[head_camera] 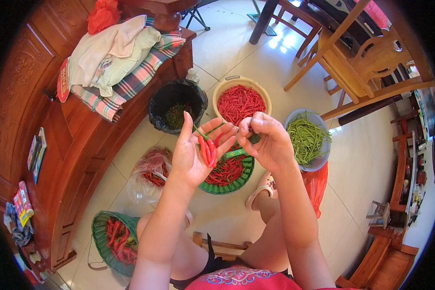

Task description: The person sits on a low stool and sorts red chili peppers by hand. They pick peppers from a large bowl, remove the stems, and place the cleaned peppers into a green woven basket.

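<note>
Red chili peppers with green stems [207,149] lie on the upturned palm of my left hand [199,152], its fingers spread beneath them. Close to its fingertips is my right hand [266,139], thumb and fingers curled; whether it pinches a stem is hard to tell. Below both hands stands a green woven basket [246,174] with red chilies [224,174] and a green handle. Farther out, a cream basin [266,96] is full of red chilies [241,103]. A black-lined bin [157,117] beside it holds green stems [178,116].
Green beans [306,139] fill a grey-blue basin [324,154] at right, beside a red plastic bag [316,188]. At left are a clear bag of chilies [141,188], a green basket of larger peppers [101,221] and a carved wooden bench [83,152]. Wooden chairs [348,72] stand upper right.
</note>
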A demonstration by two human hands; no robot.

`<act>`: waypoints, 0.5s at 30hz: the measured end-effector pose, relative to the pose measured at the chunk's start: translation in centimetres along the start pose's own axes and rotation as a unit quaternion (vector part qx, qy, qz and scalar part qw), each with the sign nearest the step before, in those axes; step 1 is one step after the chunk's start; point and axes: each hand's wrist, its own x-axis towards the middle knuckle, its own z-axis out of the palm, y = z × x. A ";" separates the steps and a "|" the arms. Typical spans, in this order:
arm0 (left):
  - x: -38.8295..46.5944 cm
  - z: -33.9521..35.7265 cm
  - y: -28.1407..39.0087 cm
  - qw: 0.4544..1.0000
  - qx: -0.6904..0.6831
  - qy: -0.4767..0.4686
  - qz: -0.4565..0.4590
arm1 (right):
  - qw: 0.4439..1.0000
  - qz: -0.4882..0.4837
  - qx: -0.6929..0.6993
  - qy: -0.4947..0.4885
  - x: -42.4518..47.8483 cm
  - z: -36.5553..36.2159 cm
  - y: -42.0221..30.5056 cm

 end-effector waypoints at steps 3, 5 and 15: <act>0.0 0.1 0.0 1.000 -0.014 -0.002 0.005 | 0.997 0.010 -0.082 0.006 -0.2 0.2 -0.2; 0.0 0.2 -0.1 1.000 -0.015 0.003 0.007 | 0.988 0.022 -0.155 0.018 -0.3 0.5 -0.1; 0.8 -1.3 -0.6 0.997 0.069 0.017 0.015 | 0.870 -0.136 -0.474 0.009 -0.1 0.5 2.2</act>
